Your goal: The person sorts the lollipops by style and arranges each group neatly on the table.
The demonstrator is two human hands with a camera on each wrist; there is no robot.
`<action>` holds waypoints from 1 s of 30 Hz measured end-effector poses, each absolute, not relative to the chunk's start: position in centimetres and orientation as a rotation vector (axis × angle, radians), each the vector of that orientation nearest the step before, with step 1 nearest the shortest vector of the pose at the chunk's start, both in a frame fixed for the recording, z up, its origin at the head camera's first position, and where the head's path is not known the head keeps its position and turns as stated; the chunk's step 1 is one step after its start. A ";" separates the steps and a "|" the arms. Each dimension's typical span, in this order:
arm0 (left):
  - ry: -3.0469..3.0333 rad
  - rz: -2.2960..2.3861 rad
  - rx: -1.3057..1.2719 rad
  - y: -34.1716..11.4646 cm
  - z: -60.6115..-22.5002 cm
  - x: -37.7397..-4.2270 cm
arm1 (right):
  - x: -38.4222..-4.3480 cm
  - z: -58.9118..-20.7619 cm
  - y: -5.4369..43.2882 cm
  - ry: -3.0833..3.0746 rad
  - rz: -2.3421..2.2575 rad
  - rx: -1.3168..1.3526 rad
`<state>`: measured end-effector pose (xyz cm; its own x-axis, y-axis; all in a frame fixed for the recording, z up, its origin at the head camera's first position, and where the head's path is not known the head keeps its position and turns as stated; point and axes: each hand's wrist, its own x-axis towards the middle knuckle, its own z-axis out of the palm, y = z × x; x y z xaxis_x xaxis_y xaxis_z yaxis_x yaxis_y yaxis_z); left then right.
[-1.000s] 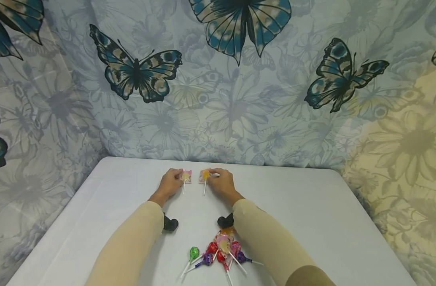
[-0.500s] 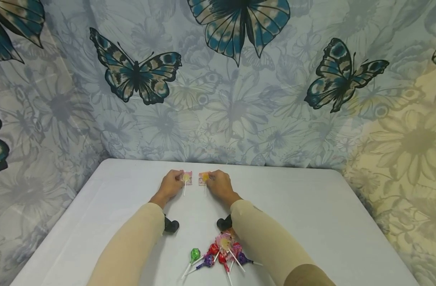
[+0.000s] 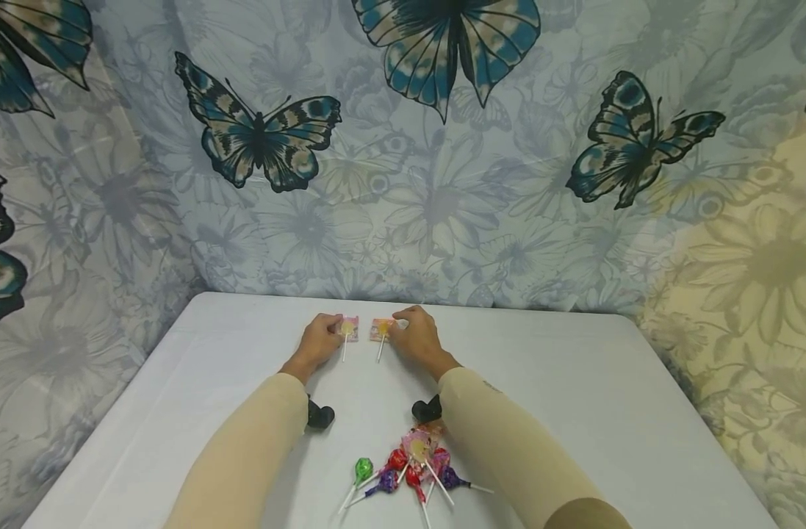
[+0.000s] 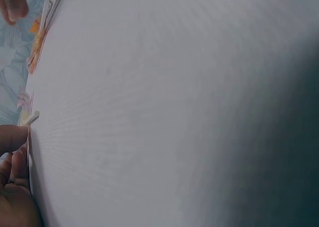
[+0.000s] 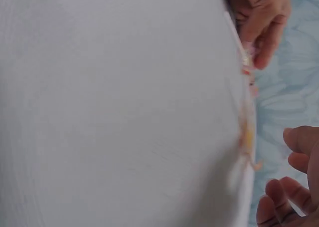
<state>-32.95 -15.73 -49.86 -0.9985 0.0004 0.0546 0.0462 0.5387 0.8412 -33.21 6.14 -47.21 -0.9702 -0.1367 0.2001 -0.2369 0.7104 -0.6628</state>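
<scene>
Toward the table's far edge, two flat-wrapped lollipops lie side by side with their sticks toward me. My left hand [image 3: 318, 342] pinches the wrapper edge of the pink lollipop [image 3: 349, 328]; thumb and fingers meet at it in the left wrist view. My right hand [image 3: 419, 339] is just right of the orange lollipop [image 3: 380, 329]. In the right wrist view the right hand's fingers [image 5: 299, 139] are spread and apart from that orange lollipop [image 5: 247, 137], which rests on the table.
Nearer me on the white table [image 3: 541, 389] lies a pile of wrapped lollipops [image 3: 418, 446], red, pink and purple, with sticks fanned out. A green lollipop [image 3: 364, 469] lies at its left. A butterfly-print cloth [image 3: 436, 198] hangs behind the table.
My right hand has let go of the orange lollipop and drawn slightly to the right. The left hand keeps its pinch on the pink lollipop.
</scene>
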 end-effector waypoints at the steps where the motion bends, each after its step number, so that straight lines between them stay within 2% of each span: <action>1: -2.714 -1.483 -0.042 -15.7 -49.9 -32.9 | -33.1 -46.8 6.4 -2.772 1.105 0.313; 19: -2.727 -1.449 -0.014 -15.5 -49.3 -32.1 | -28.3 -36.4 10.8 -2.545 1.147 0.581; 30: -2.746 -1.444 -0.024 -15.6 -49.5 -32.4 | -23.3 -33.2 12.8 -2.343 1.146 0.735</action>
<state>-32.44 -15.58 -49.51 -0.9991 -0.0044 0.0414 0.0317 0.5670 0.8231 -23.28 12.83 -33.23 -0.7679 -0.2707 0.5805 -0.6245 0.5181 -0.5845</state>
